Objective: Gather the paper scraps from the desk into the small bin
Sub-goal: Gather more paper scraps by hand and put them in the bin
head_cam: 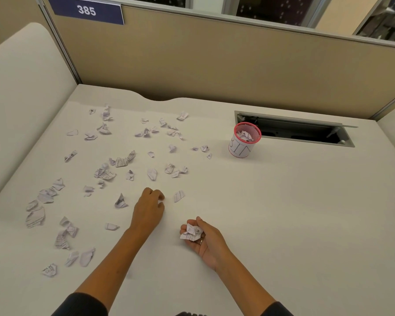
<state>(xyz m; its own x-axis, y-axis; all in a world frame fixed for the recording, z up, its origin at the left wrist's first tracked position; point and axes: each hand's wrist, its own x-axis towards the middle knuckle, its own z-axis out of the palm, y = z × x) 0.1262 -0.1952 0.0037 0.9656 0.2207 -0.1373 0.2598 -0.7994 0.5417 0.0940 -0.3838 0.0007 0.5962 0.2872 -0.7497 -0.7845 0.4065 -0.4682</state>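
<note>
1. Right hand (203,240) is palm-up low on the white desk (294,213), fingers curled round a wad of crumpled white paper scraps (192,231), so clamped on that.
2. Left hand (147,209) is knuckles-up on the desk, fingers curled in with the tips close together. Can't tell if there's a bit of paper pinched in there, honestly.
3. Loads of torn, crumpled white paper scraps (105,173) are scattered over the left half of the desk, one lined scrap (178,196) just beside the left fingers.
4. Small pink mesh bin with a white paper label (244,140) stands upright far right of the mess, next to the open cable hatch (306,133), crumpled paper already inside.
</note>
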